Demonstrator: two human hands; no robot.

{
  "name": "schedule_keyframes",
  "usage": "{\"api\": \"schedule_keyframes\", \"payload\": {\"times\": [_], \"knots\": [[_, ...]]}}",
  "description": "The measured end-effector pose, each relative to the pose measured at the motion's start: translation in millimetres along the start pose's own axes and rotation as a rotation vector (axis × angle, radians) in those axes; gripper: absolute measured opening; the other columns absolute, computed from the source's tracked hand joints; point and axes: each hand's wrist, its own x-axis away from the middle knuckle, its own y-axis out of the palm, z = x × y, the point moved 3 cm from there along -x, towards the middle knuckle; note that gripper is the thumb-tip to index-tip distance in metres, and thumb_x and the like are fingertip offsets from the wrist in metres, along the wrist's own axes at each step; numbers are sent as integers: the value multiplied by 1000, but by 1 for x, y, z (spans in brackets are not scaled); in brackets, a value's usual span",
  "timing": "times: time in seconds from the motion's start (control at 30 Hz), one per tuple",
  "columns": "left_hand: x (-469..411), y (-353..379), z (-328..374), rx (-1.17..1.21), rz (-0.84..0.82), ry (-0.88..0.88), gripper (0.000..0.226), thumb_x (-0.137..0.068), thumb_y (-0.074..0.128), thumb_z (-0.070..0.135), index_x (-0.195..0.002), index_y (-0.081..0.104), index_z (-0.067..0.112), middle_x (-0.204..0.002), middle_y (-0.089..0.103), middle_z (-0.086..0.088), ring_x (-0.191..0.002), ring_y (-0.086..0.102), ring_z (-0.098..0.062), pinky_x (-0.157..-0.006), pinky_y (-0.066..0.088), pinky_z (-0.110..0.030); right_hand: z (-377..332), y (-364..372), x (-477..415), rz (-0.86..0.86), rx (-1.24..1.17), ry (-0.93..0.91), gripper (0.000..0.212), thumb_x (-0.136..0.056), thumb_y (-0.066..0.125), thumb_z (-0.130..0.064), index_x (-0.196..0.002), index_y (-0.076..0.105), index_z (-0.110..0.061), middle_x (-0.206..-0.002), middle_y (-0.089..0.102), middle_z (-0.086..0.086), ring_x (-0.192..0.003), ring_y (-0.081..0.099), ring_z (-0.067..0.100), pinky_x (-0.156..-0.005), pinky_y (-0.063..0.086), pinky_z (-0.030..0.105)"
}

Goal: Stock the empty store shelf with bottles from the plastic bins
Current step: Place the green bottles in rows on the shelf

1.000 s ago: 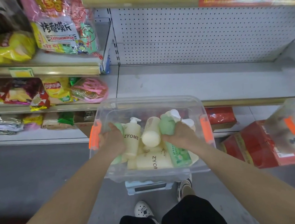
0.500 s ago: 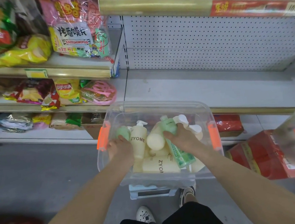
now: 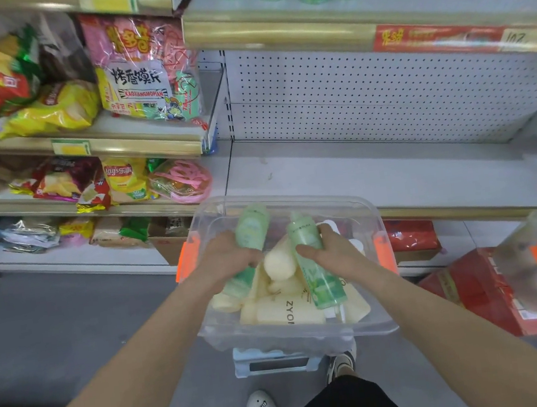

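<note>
The left hand wraps its fingers round a green bottle; the right hand wraps a second green bottle, over the clear bin. The empty shelf is at 12 o'clock. A loose hold could drop one.

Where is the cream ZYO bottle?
Head view: the cream ZYO bottle lies at the near wall of the clear bin, beside the green bottle in the right hand.

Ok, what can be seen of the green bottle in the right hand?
The light green cylindrical plastic bottle has a leaf-patterned label on its near half and dark print near its far end. The right hand grips its middle. It is tilted, far end raised, above cream bottles in the clear plastic bin.
</note>
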Motion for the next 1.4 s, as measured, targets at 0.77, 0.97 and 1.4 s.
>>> {"api": "schedule_keyframes", "payload": {"times": [0.77,0.97,1.4], "knots": [[2,-107,189,526,163,521,44,-81,73,15,-122,57,9,-108,69,-9,-96,69,-24,-84,56,-42,-214,-221,4,393,37,-591,65,-88,65,-46,-136,35,-16,-117,58,-5,-100,60,15,-84,48,31],[-21,-150,267,359,350,685,58,-74,81,20,-125,56,12,-108,68,0,-95,66,-13,-77,55,-29,-275,-280,-27,488,34,-706,79,-85,68,-45,-146,22,-24,-124,62,-6,-112,60,20,-101,47,45],[-110,-187,359,222,522,738,61,-70,84,21,-125,58,16,-114,69,1,-104,64,-14,-94,53,-41,-324,-309,-100,723,65,-796,73,-83,69,-44,-139,26,-27,-80,60,6,-69,55,18,-68,45,33]]}}
